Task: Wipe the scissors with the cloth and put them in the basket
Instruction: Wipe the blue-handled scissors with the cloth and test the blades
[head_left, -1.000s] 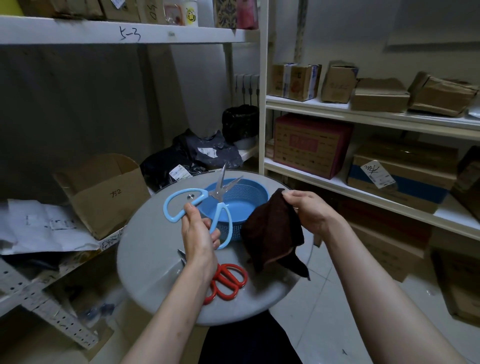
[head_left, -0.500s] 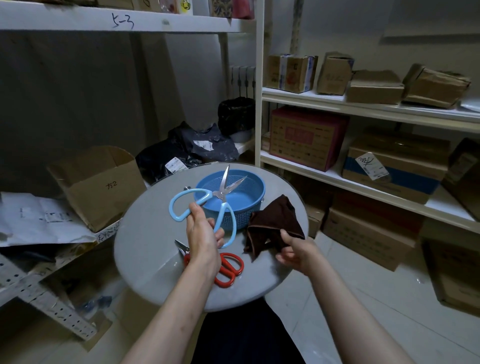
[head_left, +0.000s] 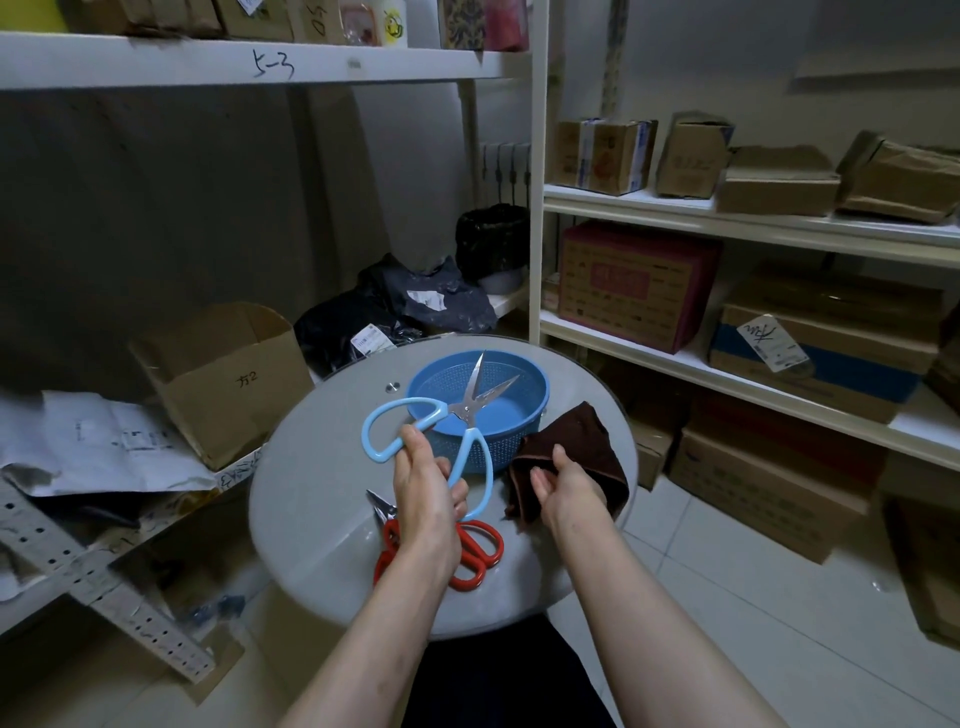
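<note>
Head view: cloth now down on table

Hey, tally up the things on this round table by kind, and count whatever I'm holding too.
Scissors: 2 (blue-handled scissors held in the left hand; red-handled scissors lying on the table)
Basket: 1 (blue basket)
Cloth: 1 (brown cloth, gripped by the right hand)
Total: 4

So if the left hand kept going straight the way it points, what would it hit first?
Probably the blue basket: the left hand, gripping the blue-handled scissors, points toward it, open blades over it. Its height above the rim is unclear.
</note>
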